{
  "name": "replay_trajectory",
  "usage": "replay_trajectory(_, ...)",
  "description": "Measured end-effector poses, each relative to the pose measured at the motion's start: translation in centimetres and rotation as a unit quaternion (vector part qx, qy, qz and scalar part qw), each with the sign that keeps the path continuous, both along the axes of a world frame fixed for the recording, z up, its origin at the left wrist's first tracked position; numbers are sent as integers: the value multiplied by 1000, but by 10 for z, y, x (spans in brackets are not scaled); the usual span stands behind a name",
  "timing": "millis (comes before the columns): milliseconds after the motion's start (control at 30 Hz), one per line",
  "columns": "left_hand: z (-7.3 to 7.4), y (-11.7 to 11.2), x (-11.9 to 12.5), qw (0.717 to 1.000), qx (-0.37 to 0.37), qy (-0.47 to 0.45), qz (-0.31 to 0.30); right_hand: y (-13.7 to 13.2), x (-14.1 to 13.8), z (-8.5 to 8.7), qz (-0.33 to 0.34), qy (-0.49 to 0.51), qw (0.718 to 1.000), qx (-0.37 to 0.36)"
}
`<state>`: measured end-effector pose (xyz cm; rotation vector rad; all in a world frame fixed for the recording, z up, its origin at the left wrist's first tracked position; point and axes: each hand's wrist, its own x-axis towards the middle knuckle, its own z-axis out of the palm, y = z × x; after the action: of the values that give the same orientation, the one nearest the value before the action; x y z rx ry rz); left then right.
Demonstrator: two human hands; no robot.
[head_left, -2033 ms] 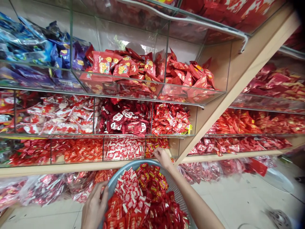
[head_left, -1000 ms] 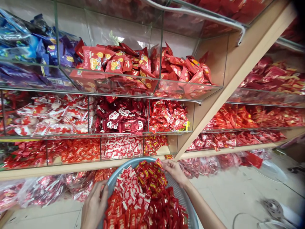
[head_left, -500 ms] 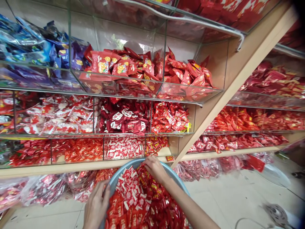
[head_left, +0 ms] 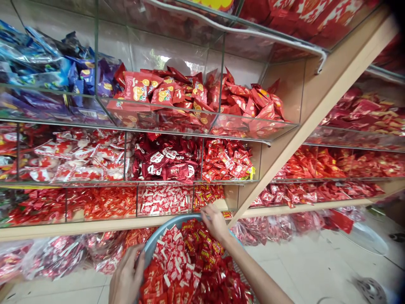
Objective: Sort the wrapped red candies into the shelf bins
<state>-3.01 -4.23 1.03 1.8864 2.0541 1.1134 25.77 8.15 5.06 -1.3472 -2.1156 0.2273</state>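
Observation:
A blue basin point(head_left: 157, 233) full of wrapped candies stands low in front of the shelves. My left hand point(head_left: 127, 274) grips its left rim, thumb toward the inside. Over the far right rim is my right hand point(head_left: 215, 224), its fingers loosely bent and a little apart, with no candy visible in them. In the basin, small red-and-yellow candies point(head_left: 202, 242) lie nearest my right hand. Pink-and-white candies point(head_left: 175, 253) fill the left middle, orange-red packets point(head_left: 158, 287) the front left, and dark red candies point(head_left: 221, 283) the front right.
Just beyond the basin, a low shelf bin holds red-and-yellow candies point(head_left: 207, 195), beside a bin of pink-and-white ones point(head_left: 164, 198). A slanting wooden divider point(head_left: 275, 169) rises on the right. Bagged candies point(head_left: 57, 255) lie under the shelf. A fan-like object point(head_left: 368, 289) is on the floor.
My right hand has moved from inside the basin's far side rightward to its rim by the low bin. More red-and-yellow candies show in the basin. My left hand stays on the rim.

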Motion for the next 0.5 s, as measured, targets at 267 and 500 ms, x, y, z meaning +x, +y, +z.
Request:
replay_trajectory(267, 0, 1, 0, 1000, -3, -3, 4, 74, 4, -3, -69, -33, 975, -210)
replay_trajectory(500, -1, 1, -1, 1000, -7, -7, 5, 91, 0, -20, -58, 18, 963, -263)
